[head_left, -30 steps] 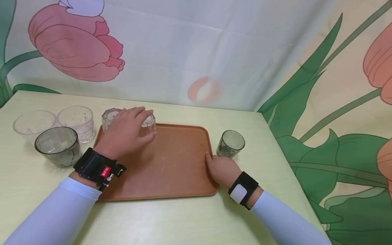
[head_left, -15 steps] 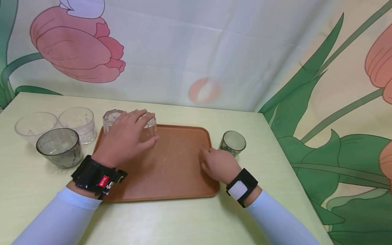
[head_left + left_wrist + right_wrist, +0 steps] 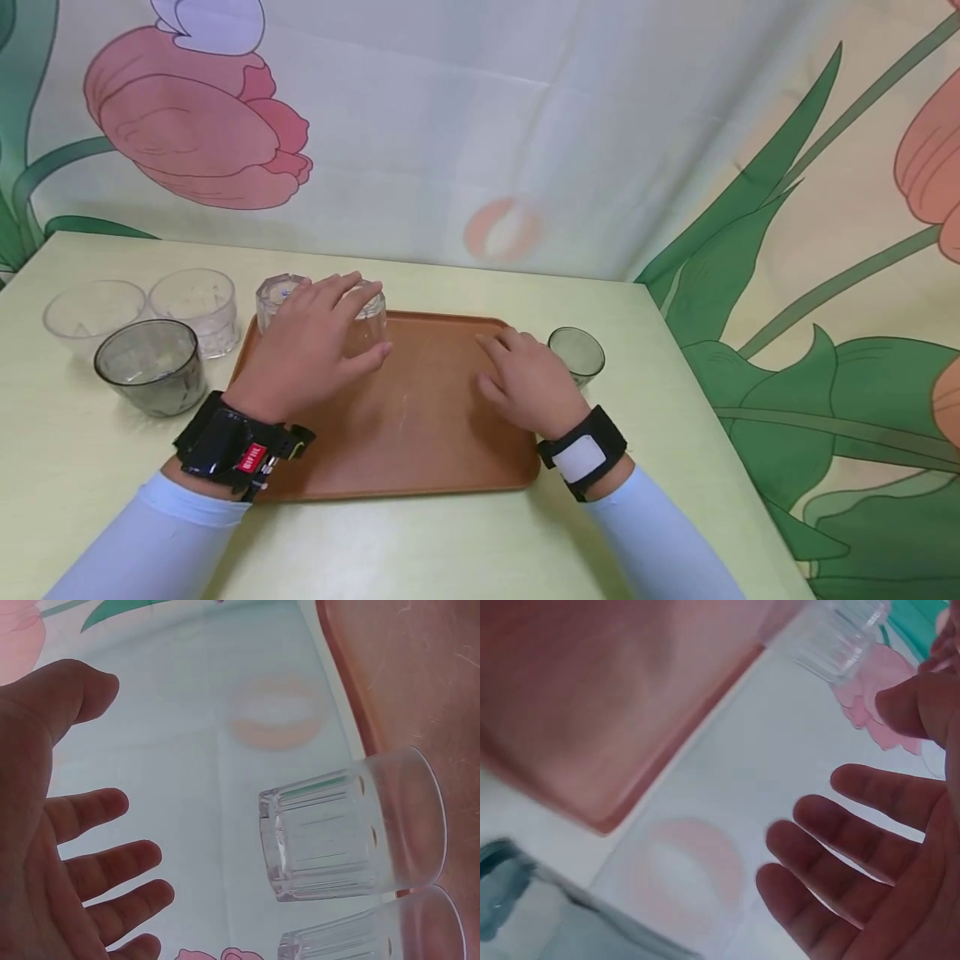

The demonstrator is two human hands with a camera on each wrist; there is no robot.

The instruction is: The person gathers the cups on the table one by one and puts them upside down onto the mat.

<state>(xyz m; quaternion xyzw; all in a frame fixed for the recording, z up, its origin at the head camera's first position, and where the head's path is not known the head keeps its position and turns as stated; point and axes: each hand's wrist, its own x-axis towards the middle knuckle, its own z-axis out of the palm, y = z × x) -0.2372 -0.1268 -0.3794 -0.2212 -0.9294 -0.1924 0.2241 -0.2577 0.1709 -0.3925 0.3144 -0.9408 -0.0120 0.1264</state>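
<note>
While hovering over the tray [image 3: 431, 450], grips nothing.
Holds left hand [image 3: 303, 350] spread near two upturned glasses [image 3: 330, 840] at the tray's far left — right hand [image 3: 534, 379] likewise, near a green glass [image 3: 577, 352] on the table [image 3: 420, 554].

Tray [image 3: 435, 433] is lying on table [image 3: 390, 550], bearing two glasses [image 3: 322, 836] far left; three glasses [image 3: 157, 383] are standing left of it, one glass [image 3: 577, 354] right.

Four clear glasses [image 3: 372, 312] plus two smoky glasses [image 3: 153, 379], so that's six all up. Just one brown tray [image 3: 427, 400] and one table [image 3: 390, 554] tho. There's one left hand [image 3: 303, 346] and one right hand [image 3: 532, 383], so two total. Also two black wrist straps [image 3: 225, 437] and two pale blue sleeves [image 3: 161, 542].
</note>
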